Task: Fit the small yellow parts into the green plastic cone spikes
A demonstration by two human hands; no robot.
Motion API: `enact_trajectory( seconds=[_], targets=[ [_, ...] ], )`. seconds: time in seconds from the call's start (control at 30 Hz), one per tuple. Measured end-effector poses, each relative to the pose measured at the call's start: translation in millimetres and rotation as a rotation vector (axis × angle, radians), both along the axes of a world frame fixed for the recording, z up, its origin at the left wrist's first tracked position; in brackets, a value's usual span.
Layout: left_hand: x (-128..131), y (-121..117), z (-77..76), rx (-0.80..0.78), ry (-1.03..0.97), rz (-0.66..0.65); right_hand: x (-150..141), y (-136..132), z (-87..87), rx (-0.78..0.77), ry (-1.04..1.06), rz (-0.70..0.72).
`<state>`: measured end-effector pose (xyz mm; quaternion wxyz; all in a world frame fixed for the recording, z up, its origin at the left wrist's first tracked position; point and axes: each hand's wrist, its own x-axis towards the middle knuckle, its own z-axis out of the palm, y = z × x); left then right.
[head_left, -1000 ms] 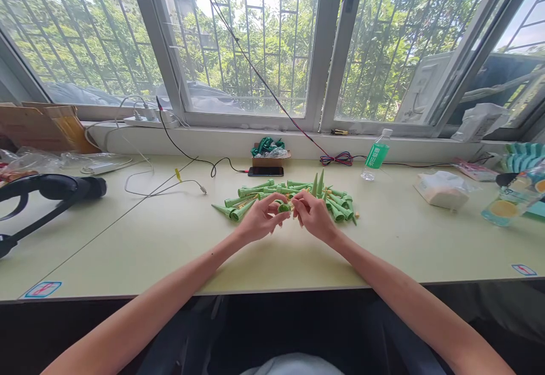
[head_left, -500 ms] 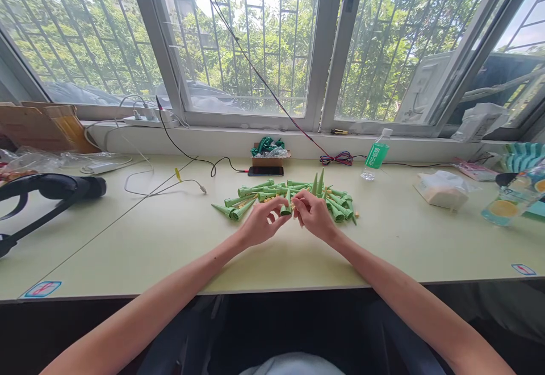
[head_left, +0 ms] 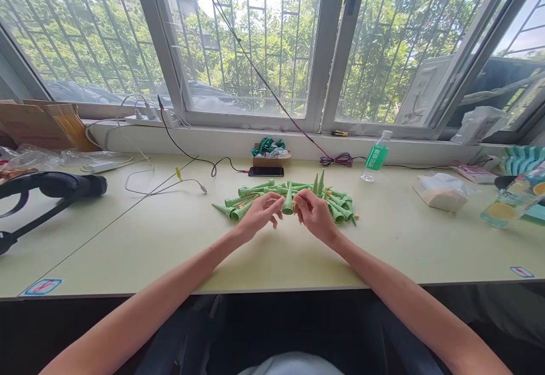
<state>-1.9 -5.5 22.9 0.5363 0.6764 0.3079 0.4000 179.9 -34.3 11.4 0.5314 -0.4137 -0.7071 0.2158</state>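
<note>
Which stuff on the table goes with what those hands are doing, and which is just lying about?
Seems part of the job:
the green cone between the left hand and right hand
the pile of green cones
small yellowish pieces

Seems just lying about:
black phone
bottle
black headset
tissue pack

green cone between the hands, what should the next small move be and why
I'd probably close the left hand on the green cone to steady it: the cone is tip up between the hands, the left hand is close beside it, though contact is hard to tell, and the right hand looks pinched, seemingly on a small yellowish piece.
</note>
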Motion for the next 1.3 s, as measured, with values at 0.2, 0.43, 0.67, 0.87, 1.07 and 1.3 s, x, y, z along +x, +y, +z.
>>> enact_trajectory(
  seconds=[0.2, 0.43, 0.67, 0.87, 1.07, 1.3],
  targets=[
    [-3.0, 1.3, -0.1, -0.129, -0.025, -0.137, -0.7, -1.5, 1.5, 0.023, -0.049, 0.047],
    [-4.0, -0.6, 2.6, -0.18, -0.026, -0.155, -0.9, 1.8, -2.6, 0.017, -0.084, 0.096],
    [-4.6, 0.3, -0.7, 0.02, 0.08, -0.07, 0.0, 2.7, -4.9, -0.01, -0.104, 0.111],
    [-5.4, -1.3, -1.2, 0.157, 0.149, -0.037, 0.3, 3.5, -6.0, -0.033, -0.114, 0.112],
    [-3.1, -2.9, -4.7, 0.38, 0.15, 0.071, -0.3, 4.0, -6.1, -0.028, -0.079, 0.105],
    [-3.3, -6.5, -5.4, 0.571, 0.226, 0.132, -1.4, 1.5, -3.2, -0.068, -0.036, 0.111]
  ],
)
